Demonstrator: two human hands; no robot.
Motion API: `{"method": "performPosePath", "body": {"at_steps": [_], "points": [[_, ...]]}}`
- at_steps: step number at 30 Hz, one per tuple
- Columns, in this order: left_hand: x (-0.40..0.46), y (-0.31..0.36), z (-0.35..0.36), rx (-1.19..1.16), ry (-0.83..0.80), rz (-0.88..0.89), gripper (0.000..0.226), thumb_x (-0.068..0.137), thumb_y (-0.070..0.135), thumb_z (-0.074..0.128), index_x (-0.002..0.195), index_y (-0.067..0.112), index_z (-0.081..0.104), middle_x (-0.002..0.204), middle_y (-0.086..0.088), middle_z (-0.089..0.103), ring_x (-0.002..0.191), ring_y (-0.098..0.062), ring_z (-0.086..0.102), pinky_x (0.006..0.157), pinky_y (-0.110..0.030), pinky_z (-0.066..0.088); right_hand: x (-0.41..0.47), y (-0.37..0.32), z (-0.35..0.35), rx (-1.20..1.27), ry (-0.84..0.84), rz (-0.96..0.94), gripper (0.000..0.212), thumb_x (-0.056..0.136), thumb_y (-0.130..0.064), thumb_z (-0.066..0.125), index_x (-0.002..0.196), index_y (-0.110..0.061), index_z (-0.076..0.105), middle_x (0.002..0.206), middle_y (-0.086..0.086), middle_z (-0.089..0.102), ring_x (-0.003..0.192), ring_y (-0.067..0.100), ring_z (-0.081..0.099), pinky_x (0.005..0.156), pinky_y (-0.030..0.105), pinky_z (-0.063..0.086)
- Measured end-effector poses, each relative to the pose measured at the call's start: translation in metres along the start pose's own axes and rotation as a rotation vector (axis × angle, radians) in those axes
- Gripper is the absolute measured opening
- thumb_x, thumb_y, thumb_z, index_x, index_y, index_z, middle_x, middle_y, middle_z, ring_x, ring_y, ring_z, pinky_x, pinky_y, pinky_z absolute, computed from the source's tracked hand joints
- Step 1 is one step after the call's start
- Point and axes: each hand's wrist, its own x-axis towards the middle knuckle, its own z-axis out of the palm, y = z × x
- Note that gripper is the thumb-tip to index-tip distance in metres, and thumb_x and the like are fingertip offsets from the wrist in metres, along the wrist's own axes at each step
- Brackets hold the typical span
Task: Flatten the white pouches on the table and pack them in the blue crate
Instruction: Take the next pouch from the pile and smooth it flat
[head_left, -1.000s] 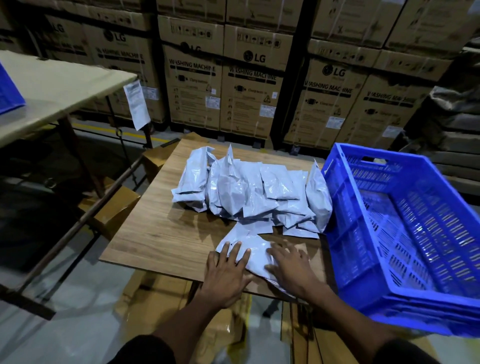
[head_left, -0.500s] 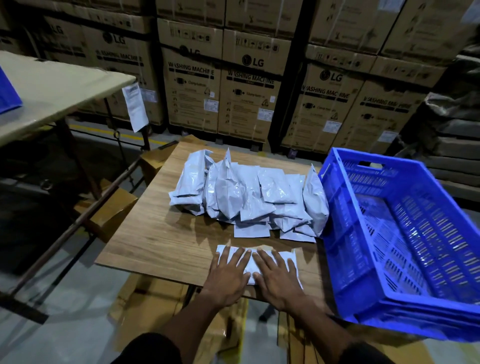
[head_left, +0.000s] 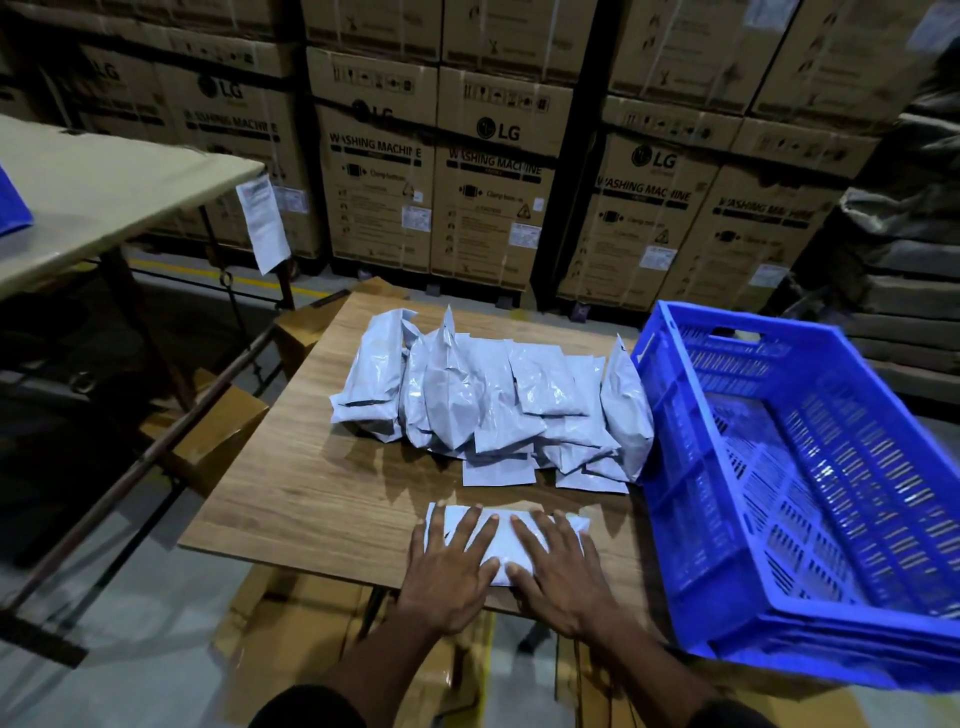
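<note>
One white pouch (head_left: 503, 540) lies flat near the front edge of the wooden table (head_left: 311, 499). My left hand (head_left: 451, 569) presses on its left part with fingers spread and straight. My right hand (head_left: 558, 569) presses on its right part the same way. A pile of several white pouches (head_left: 493, 400) sits further back on the table, some standing, some leaning. The blue crate (head_left: 810, 483) stands tilted at the right of the table, and I see nothing inside it.
Stacked cardboard washing-machine boxes (head_left: 488, 171) form a wall behind the table. A cream-topped table (head_left: 104, 192) with metal legs stands at the left, a paper sheet (head_left: 262, 223) hanging from its corner. Cardboard boxes (head_left: 218, 436) lie on the floor under and beside the wooden table.
The pouch was pulled from its skewed position to lie square at the front edge. Both hands moved onto it side by side and spread flat.
</note>
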Motion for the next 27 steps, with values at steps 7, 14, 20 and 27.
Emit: {"method": "performPosePath", "body": {"at_steps": [7, 14, 20, 27], "points": [[-0.006, -0.001, 0.005, -0.040, 0.031, -0.014, 0.062, 0.104, 0.060, 0.015, 0.154, 0.034, 0.040, 0.159, -0.006, 0.041, 0.140, -0.051, 0.039, 0.104, -0.065, 0.042, -0.011, 0.015, 0.012, 0.026, 0.036, 0.022, 0.065, 0.094, -0.077, 0.012, 0.147, -0.058, -0.019, 0.165, -0.012, -0.017, 0.152, 0.022, -0.015, 0.119, 0.051, 0.001], [-0.004, -0.001, 0.001, -0.083, 0.009, -0.042, 0.060, 0.103, 0.060, 0.021, 0.151, 0.034, 0.046, 0.153, -0.001, 0.049, 0.138, -0.049, 0.043, 0.100, -0.066, 0.044, -0.003, 0.015, 0.003, 0.025, -0.053, 0.035, 0.070, 0.093, -0.076, 0.013, 0.152, -0.050, -0.014, 0.166, -0.008, -0.013, 0.152, 0.026, -0.013, 0.117, 0.060, -0.001], [-0.006, 0.002, -0.004, -0.114, 0.040, -0.041, 0.060, 0.097, 0.058, 0.036, 0.150, 0.032, 0.049, 0.152, -0.001, 0.050, 0.136, -0.052, 0.044, 0.098, -0.067, 0.044, 0.000, 0.006, 0.008, -0.101, 0.050, -0.048, 0.069, 0.099, -0.068, 0.018, 0.157, -0.029, 0.020, 0.166, 0.004, 0.016, 0.150, 0.037, 0.016, 0.111, 0.065, 0.022], [-0.006, 0.002, -0.002, -0.099, 0.051, -0.021, 0.061, 0.098, 0.058, 0.035, 0.153, 0.032, 0.043, 0.156, -0.001, 0.046, 0.138, -0.052, 0.041, 0.098, -0.069, 0.042, 0.005, 0.019, 0.010, -0.068, -0.014, -0.160, 0.073, 0.097, -0.072, 0.016, 0.159, -0.036, 0.000, 0.167, -0.009, -0.009, 0.153, 0.022, -0.005, 0.121, 0.053, 0.004]]}}
